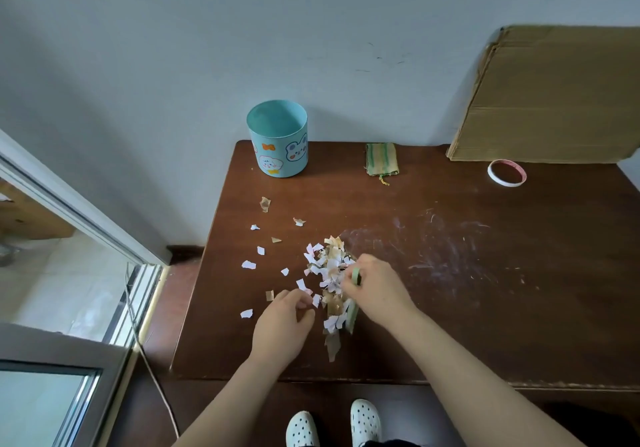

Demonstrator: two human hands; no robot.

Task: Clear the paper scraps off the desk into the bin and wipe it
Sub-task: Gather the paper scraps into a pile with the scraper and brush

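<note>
A pile of white, pink and tan paper scraps (330, 273) lies at the middle of the brown desk (450, 308), with several loose scraps (248, 265) scattered to its left. My right hand (375, 289) grips a flat green card (355, 276) held on edge against the pile's right side. My left hand (282, 325) sits at the pile's lower left, fingers loosely curled, with the fingertips touching scraps; no scrap shows clearly inside it. The turquoise bin (277, 141) with cartoon stickers stands upright at the desk's back left corner. A folded green and yellow striped cloth (381, 158) lies behind the pile.
A tape ring (506, 172) lies at the back right in front of a cardboard sheet (554, 93) leaning on the wall. White scuff marks (433, 249) cover the desk right of the pile. A window frame (86, 211) and a cable (145, 342) are to the left of the desk.
</note>
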